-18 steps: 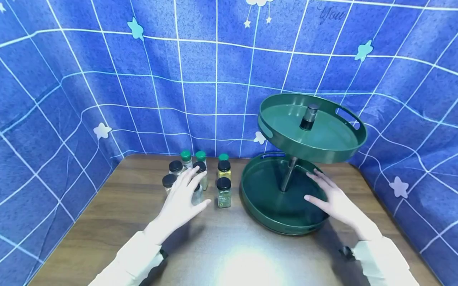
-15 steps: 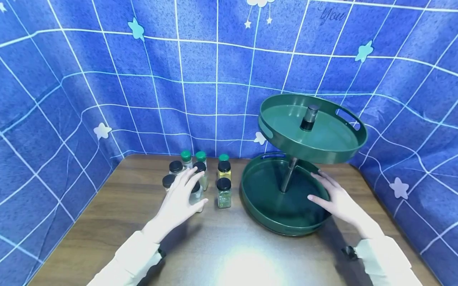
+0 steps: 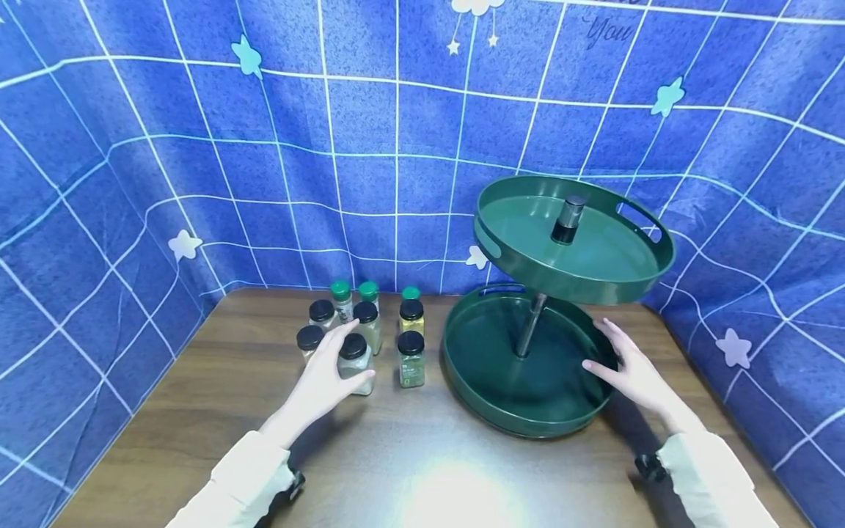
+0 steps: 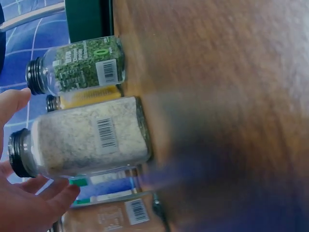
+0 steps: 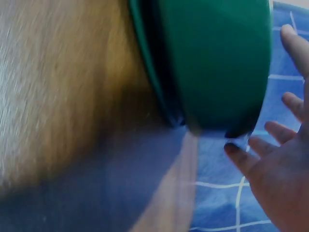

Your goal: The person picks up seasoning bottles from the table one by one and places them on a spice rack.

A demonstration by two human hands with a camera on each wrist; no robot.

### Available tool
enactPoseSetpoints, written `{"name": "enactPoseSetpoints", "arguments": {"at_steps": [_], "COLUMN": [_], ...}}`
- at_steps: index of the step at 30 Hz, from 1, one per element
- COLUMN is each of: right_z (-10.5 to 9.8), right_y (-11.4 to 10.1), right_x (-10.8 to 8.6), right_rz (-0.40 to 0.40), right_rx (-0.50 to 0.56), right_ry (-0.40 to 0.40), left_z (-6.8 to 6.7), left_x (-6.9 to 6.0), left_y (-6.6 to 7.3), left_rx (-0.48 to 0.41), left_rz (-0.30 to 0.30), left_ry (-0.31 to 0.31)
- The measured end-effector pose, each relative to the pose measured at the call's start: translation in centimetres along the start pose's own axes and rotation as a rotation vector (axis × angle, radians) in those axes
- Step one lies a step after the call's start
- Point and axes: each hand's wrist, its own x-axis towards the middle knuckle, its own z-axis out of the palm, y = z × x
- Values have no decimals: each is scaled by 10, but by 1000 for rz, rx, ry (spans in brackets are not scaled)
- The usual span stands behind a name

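Observation:
My left hand (image 3: 320,378) reaches around a black-lidded spice jar (image 3: 359,374) of whitish contents. In the left wrist view, the thumb and fingers are spread to either side of that jar's lid (image 4: 19,152), without a clear grip; whether a finger touches it, I cannot tell. A jar of green herbs (image 4: 82,67) stands just beside it. My right hand (image 3: 634,374) is at the right rim of the lower tier of a green two-tier tray stand (image 3: 528,425). Its fingers are spread in the right wrist view, near the green tray wall (image 5: 219,67); contact is unclear.
Several more spice jars with black or green lids cluster behind, including a yellow one (image 3: 412,323) and a brown one (image 4: 106,217). The stand's upper tray (image 3: 574,286) overhangs the lower one. A blue gridded curtain (image 3: 396,147) borders the wooden table (image 3: 218,396).
My left hand has shifted slightly left and down, uncovering more of the whitish jar. The right hand has moved a little right, toward the lower tray's rim.

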Motion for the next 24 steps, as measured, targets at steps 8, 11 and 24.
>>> {"name": "enactPoseSetpoints", "arguments": {"at_steps": [8, 11, 24], "right_z": [-5, -5, -6], "right_y": [20, 23, 42], "right_x": [-7, -11, -20], "right_rz": [43, 51, 147], "right_rx": [104, 127, 155], "right_ry": [-27, -61, -169], "left_z": [2, 3, 8], "left_x": [-2, -3, -7], "left_y": [-9, -10, -11], "left_rx": [-127, -165, -282], "left_rz": [-78, -111, -247], "left_ry": [1, -2, 12]}}
